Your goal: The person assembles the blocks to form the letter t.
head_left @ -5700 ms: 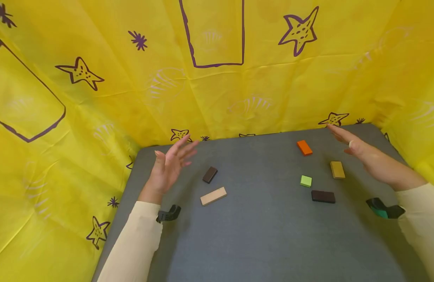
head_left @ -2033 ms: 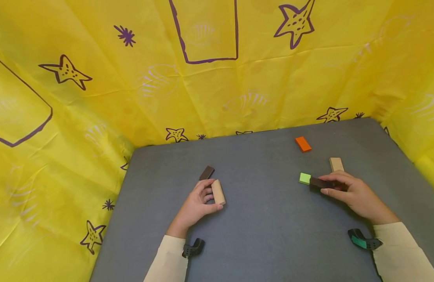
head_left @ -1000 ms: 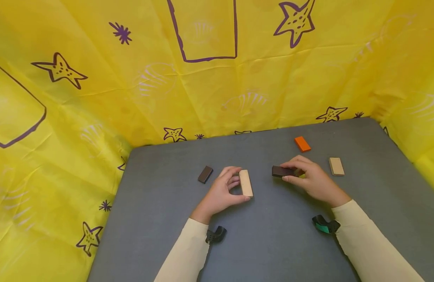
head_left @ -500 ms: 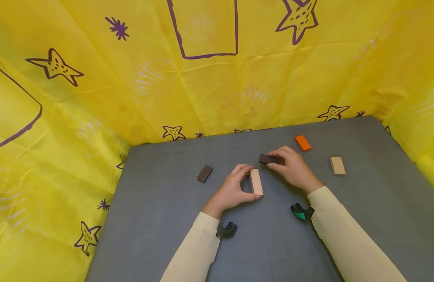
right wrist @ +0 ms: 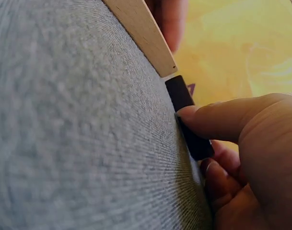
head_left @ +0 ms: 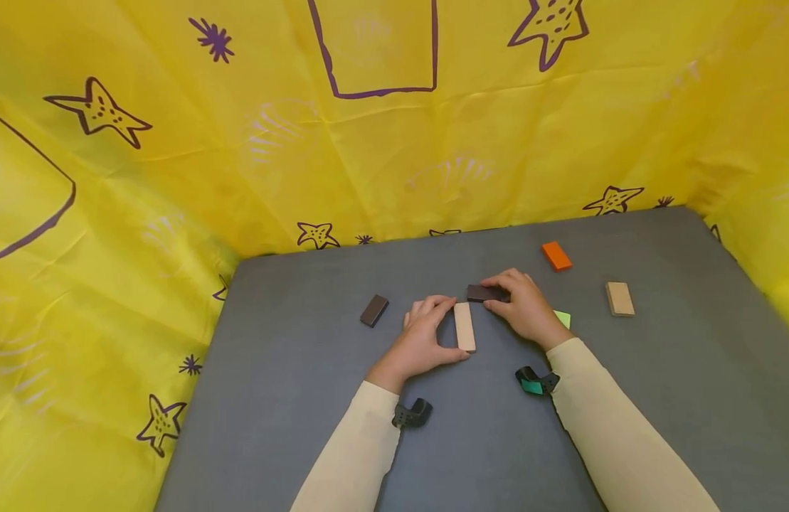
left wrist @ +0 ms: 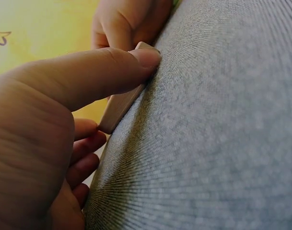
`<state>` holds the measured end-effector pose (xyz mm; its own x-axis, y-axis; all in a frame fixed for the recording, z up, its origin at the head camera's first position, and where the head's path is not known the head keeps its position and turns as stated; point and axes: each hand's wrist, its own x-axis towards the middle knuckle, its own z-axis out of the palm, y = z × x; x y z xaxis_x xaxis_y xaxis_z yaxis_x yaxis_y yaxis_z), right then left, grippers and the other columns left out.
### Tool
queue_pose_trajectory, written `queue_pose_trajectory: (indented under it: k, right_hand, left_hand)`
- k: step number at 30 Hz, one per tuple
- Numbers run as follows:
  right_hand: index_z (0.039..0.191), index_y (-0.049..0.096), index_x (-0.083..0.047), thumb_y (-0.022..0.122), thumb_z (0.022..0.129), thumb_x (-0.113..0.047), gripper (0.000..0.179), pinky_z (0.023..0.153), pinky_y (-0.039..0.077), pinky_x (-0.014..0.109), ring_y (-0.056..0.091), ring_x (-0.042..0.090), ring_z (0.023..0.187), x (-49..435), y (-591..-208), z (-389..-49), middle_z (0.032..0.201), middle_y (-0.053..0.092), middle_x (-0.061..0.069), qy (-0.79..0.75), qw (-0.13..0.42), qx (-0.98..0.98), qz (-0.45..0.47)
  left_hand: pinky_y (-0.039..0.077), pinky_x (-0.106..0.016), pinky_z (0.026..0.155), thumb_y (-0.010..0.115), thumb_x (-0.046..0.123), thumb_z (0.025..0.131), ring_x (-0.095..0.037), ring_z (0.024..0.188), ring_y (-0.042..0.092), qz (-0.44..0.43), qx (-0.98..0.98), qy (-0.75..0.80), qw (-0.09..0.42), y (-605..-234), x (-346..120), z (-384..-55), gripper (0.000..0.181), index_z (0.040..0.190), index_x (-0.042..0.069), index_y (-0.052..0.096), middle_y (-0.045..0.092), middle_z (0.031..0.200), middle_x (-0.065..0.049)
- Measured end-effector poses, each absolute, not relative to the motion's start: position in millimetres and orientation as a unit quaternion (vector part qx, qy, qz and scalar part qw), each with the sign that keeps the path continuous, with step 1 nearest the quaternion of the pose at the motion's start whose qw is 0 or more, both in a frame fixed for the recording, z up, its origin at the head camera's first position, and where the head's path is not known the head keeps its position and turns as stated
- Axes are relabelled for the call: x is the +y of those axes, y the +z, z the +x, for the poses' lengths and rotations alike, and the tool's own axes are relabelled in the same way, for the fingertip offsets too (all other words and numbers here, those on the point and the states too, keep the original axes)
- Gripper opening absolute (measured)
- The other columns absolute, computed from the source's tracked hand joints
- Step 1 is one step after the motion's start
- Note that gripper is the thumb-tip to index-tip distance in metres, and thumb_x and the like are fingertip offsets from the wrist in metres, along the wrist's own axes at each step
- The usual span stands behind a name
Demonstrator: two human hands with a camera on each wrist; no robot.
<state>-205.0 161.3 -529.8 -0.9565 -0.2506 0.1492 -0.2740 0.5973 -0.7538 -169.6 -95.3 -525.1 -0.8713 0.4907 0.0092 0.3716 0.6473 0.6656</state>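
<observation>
Near the middle of the grey table (head_left: 477, 434), hold the pale block (head_left: 464, 328) and the dark block (head_left: 481, 293) level and just beside each other — best nudged slowly, without knocking corners. Pinched between thumb and fingers: pale by its ends in the left hand (head_left: 421, 343), dark by its long sides in the right hand (head_left: 525, 307). Forearms (head_left: 354, 448) angled inward.
</observation>
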Motion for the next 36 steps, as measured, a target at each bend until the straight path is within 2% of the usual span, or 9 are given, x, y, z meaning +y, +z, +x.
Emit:
queue_pose_trajectory:
  k: [6, 13, 36]
  right_hand:
    - [0.138, 0.074, -0.002, 0.076, 0.102, -0.002, 0.036, 0.100, 0.041, 0.059, 0.049, 0.043, 0.118, 158.6, -533.0, -204.6, 0.127, 0.061, 0.019, 0.422, 0.021, -0.890, 0.173]
    - [0.140, 0.073, -0.002, 0.074, 0.102, 0.001, 0.037, 0.104, 0.042, 0.061, 0.054, 0.041, 0.120, 157.5, -534.3, -204.2, 0.127, 0.061, 0.018, 0.422, 0.014, -0.886, 0.190]
    - [0.142, 0.072, -0.005, 0.069, 0.103, 0.005, 0.040, 0.106, 0.040, 0.062, 0.051, 0.041, 0.125, 156.8, -532.6, -205.6, 0.132, 0.060, 0.018, 0.424, -0.002, -0.885, 0.190]
  left_hand:
    - [0.032, -0.052, 0.114, 0.095, 0.041, 0.088, -0.027, 0.139, 0.038, 0.239, 0.901, 0.351, 0.086, -524.6, -95.4, -169.3, 0.097, 0.167, 0.013, 0.046, 0.045, 0.159, -0.003]
    - [0.033, -0.051, 0.113, 0.095, 0.044, 0.087, -0.026, 0.138, 0.039, 0.237, 0.904, 0.345, 0.083, -526.1, -96.1, -169.5, 0.098, 0.167, 0.013, 0.047, 0.045, 0.159, -0.003]
    - [0.031, -0.051, 0.114, 0.096, 0.042, 0.087, -0.027, 0.140, 0.038, 0.238, 0.908, 0.337, 0.078, -525.5, -95.6, -170.0, 0.100, 0.168, 0.013, 0.045, 0.045, 0.159, -0.005]
